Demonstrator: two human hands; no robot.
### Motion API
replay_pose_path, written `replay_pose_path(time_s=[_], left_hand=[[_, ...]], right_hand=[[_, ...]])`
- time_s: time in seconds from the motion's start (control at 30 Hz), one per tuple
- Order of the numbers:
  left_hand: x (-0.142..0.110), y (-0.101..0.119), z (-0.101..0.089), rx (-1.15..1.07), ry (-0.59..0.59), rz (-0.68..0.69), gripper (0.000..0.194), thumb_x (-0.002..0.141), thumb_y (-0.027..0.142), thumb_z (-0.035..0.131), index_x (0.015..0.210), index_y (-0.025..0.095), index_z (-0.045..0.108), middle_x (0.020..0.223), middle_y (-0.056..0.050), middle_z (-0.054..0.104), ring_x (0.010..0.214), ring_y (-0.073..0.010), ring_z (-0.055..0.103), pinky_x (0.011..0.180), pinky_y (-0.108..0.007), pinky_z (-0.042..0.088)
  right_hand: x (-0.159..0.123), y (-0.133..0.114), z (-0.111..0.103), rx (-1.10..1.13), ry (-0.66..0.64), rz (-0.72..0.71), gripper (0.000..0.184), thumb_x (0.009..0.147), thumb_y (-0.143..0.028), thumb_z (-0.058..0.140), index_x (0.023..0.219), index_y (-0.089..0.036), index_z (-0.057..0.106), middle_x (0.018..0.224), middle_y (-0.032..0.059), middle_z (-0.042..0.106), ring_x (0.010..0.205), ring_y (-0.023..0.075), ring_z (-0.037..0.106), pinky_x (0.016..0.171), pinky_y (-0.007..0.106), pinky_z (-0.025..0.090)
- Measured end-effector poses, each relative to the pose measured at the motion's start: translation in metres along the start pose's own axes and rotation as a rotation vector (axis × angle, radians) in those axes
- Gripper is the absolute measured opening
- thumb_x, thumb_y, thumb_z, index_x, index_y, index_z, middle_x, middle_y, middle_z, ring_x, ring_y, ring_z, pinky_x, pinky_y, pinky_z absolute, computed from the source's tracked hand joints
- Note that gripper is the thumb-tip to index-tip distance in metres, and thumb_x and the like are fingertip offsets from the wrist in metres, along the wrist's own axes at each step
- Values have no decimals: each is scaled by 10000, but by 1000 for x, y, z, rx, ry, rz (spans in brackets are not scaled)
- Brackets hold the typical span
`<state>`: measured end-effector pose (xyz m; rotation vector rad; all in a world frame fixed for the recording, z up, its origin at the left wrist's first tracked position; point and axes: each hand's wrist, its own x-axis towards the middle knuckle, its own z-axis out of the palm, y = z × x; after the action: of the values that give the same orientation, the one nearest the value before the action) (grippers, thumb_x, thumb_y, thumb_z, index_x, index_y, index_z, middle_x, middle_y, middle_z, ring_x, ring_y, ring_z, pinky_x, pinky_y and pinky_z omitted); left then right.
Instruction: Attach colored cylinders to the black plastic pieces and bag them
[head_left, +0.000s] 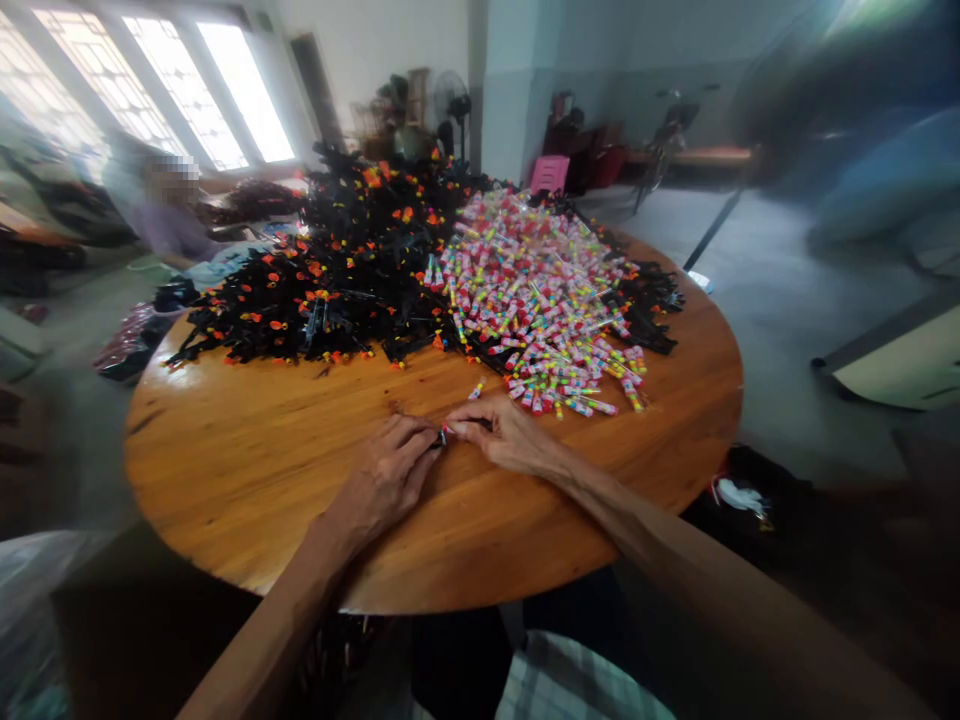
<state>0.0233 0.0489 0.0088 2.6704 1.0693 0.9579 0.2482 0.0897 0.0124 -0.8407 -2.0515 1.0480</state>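
Note:
My left hand (394,460) rests low over the wooden table (247,480), its fingers closed on a small dark piece, mostly hidden. Opposite it, my right hand (504,436) pinches something small; a bit of red shows at its fingertips and a dark part under its fingers. The fingertips of both hands almost meet. Just beyond them lies a single small candy tube (477,388). Past that spreads a heap of pink-and-white labelled candy tubes (540,290) with colourful contents. To its left is a large pile of black plastic toys (337,270) with orange and yellow tips, seemingly toy guns.
Another person (169,215) sits at the far left by the windows. A blurred figure (877,170) is at the upper right. Behind the table are a pink stool (550,173), a standing fan (455,105) and a bicycle (664,145). Dark bags (127,335) lie on the left floor.

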Motion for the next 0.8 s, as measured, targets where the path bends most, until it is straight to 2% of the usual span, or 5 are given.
replay_pose_path(time_s=[0.23, 0.43, 0.6, 0.7, 0.8], left_hand=[[-3, 0, 0, -7, -6, 32, 198, 1010, 154, 538, 1162, 183, 661, 1148, -93, 694, 1038, -202, 664, 927, -390, 586], [-4, 0, -2, 12, -16, 71, 206, 1021, 151, 506, 1143, 165, 672, 1114, -90, 703, 1027, -192, 670, 919, -368, 592], [0, -4, -2, 71, -36, 92, 207, 1030, 166, 493, 1156, 178, 657, 1124, -89, 707, 1048, -201, 672, 940, -387, 586], [-6, -1, -16, 138, 60, 26, 189, 1021, 195, 515, 1139, 198, 662, 1108, -82, 719, 1005, -197, 695, 909, -357, 598], [-43, 9, -53, 248, 208, -189, 158, 1001, 267, 548, 1098, 243, 671, 1085, -61, 734, 916, -190, 722, 816, -321, 617]], right_hand=[[-1, 0, -2, 3, -15, 37, 235, 927, -248, 529, 774, -163, 685, 705, -9, 620, 670, 129, 499, 639, 254, 354], [-1, -2, 0, 8, -51, 77, 273, 895, -254, 546, 645, -161, 604, 613, -31, 509, 600, 108, 407, 575, 250, 294], [-4, -5, 5, 33, -88, 87, 337, 923, -277, 516, 602, -175, 508, 581, -53, 373, 567, 97, 321, 533, 254, 219], [-4, -10, 3, -35, -38, 45, 377, 990, -321, 450, 651, -180, 536, 593, -45, 405, 571, 109, 370, 535, 252, 259], [-5, -7, -2, -342, 122, -25, 271, 985, -233, 428, 865, -169, 663, 796, 27, 611, 729, 160, 537, 668, 274, 406]])
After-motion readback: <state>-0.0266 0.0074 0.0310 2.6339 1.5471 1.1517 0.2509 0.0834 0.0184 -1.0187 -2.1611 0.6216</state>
